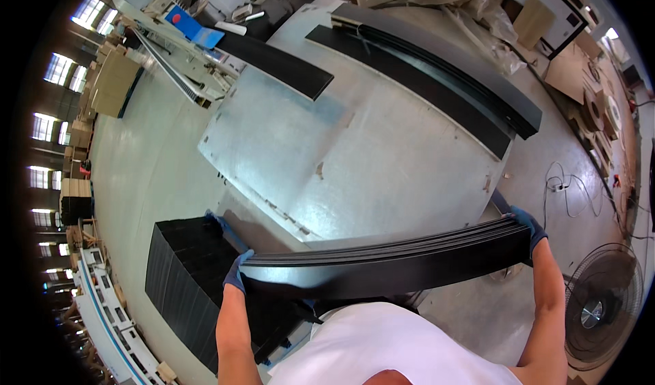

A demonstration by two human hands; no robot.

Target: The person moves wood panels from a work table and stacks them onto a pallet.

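Note:
Across the front of my body I carry a stack of long black panels [389, 276], several layers thick. My left hand [237, 270], in a blue glove, grips its left end. At the other end my right hand [529, 231], gloved in blue too, is wrapped round the edge; its fingers are partly hidden behind the panels. Just beyond the stack is a pale metal-topped table [293, 160]. On its far right side lie a flat black panel [423, 92] and a bundle of dark panels [443, 57]. Another black panel [280, 64] juts in from the machine at the far left.
A large pile of black panels [177, 289] stands on the floor by my left arm. To my right is a round standing fan [600, 310], with a loose cable [566, 187] on the floor beyond it. A machine [211, 51] with a blue part adjoins the table's far left.

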